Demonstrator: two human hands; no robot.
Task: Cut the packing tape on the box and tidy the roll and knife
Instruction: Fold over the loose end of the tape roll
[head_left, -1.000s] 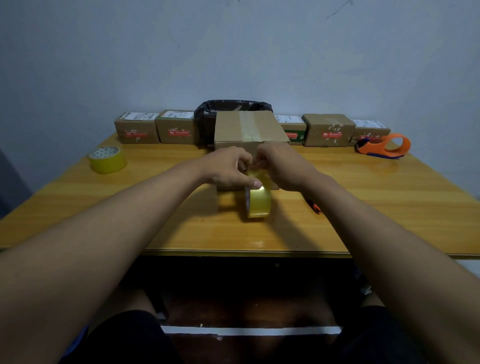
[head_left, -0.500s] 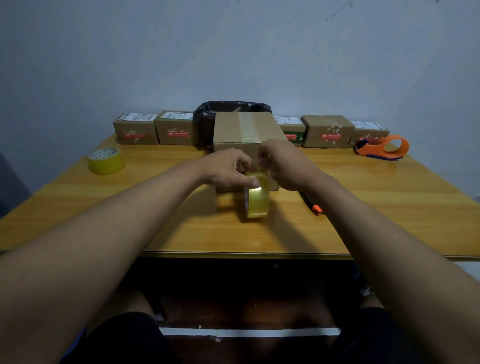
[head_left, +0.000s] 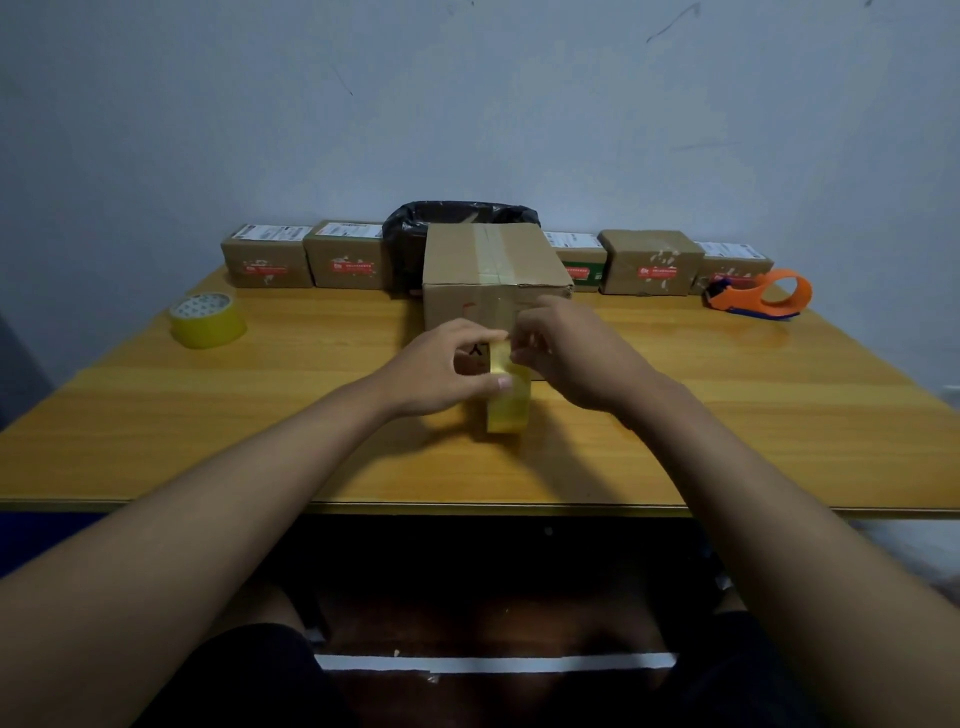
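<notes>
At far left, a spare yellow roll (head_left: 208, 320) lay flat on the tabletop (head_left: 727, 415). Our left hand (head_left: 441, 371) pinched the upright tape roll (head_left: 508, 402), standing just before the taped box (head_left: 496, 273); our right hand (head_left: 569, 353) gripped its top edge. An orange dispenser (head_left: 758, 294) sat far right.

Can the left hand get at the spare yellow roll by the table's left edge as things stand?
Probably yes: bare table lies between the left hand and that spare yellow roll, but it first must release the tape roll.
</notes>
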